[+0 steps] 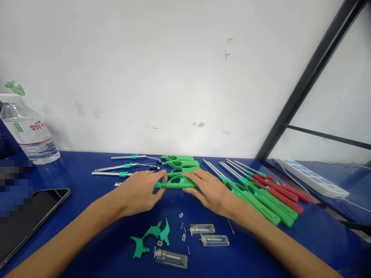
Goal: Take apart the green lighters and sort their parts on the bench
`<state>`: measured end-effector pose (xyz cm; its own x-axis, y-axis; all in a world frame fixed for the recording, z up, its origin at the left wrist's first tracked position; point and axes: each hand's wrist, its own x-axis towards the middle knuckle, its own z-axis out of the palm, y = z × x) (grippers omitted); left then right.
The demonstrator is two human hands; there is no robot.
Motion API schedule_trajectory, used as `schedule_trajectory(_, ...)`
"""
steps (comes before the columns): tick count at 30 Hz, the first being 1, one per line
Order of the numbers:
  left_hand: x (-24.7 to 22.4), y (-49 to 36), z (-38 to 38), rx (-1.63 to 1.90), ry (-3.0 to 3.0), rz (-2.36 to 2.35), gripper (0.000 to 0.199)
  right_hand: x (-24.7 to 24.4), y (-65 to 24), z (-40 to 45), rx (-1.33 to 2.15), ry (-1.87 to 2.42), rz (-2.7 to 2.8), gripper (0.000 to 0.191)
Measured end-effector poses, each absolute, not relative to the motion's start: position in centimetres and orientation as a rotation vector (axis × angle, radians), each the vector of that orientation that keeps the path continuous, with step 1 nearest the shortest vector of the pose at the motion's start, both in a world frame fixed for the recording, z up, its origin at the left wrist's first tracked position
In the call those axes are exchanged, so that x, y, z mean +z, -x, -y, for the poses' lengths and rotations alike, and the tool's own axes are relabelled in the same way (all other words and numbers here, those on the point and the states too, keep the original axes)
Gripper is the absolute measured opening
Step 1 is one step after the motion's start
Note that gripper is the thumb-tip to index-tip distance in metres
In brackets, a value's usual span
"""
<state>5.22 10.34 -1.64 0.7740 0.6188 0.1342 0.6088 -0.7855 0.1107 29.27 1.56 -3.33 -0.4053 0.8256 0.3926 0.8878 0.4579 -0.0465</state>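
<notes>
Near the middle of the blue table, my left hand [142, 191] pinches the teal collar end of a green lighter body [176, 184]. My right hand [207, 189] holds the other end of that same body, fingers on top and thumb below. A metal tube end [117, 184] shows just left of my left hand. Behind my hands lie other green handles [181, 163] and metal tubes with teal collars [117, 167], some with thin wires. In front are teal triggers [139, 247], clear fuel tanks [171, 258] and small loose pins and clips [183, 236].
Green lighters [261, 202] and red lighters [279, 189] lie at the right. A power strip [314, 178] sits beyond a black metal frame [303, 85]. On the left are a water bottle [30, 135] and a phone [29, 216]. A white wall [174, 77] rises behind.
</notes>
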Motion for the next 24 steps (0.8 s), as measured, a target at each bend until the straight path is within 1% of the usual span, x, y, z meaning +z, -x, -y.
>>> schedule_trajectory(4, -1.8, -5.1, -10.6, 0.368, -2.848, -0.865, 0.007, -3.4, -29.2, -1.5, -0.193, 1.472, 2.3, 0.039)
schedule_trajectory(8, -2.0, -4.9, -11.1, 0.371, -2.827, -0.827, 0.009, -3.7, -29.3, -1.6, -0.156, 1.499, 2.277, 0.041)
schedule_trajectory(13, -1.9, -4.8, -11.5, 0.352, -2.817, -0.789, 0.017, -3.9, -29.6, -1.8, -0.1, 1.562, 2.303, 0.047)
schedule_trajectory(18, -1.4, -4.4, -12.2, 0.399, -2.823, -0.787, 0.025, -1.9, -30.0, -1.5, -0.112, 1.641, 2.329, 0.047)
schedule_trajectory(20, -1.4, -4.1, -12.5, 0.433, -2.827, -0.792, 0.028, -0.8, -30.7, -1.4, -0.159, 1.772, 2.293, 0.051)
schedule_trajectory(22, -1.5, -3.8, -12.9, 0.447, -2.835, -0.814, 0.03, 0.0, -31.8, -1.3, -0.266, 2.018, 2.215, 0.056)
schedule_trajectory(24, -1.7, -3.6, -13.1, 0.431, -2.841, -0.846, 0.031, 0.1, -32.9, -1.3, -0.314, 2.23, 2.163, 0.05)
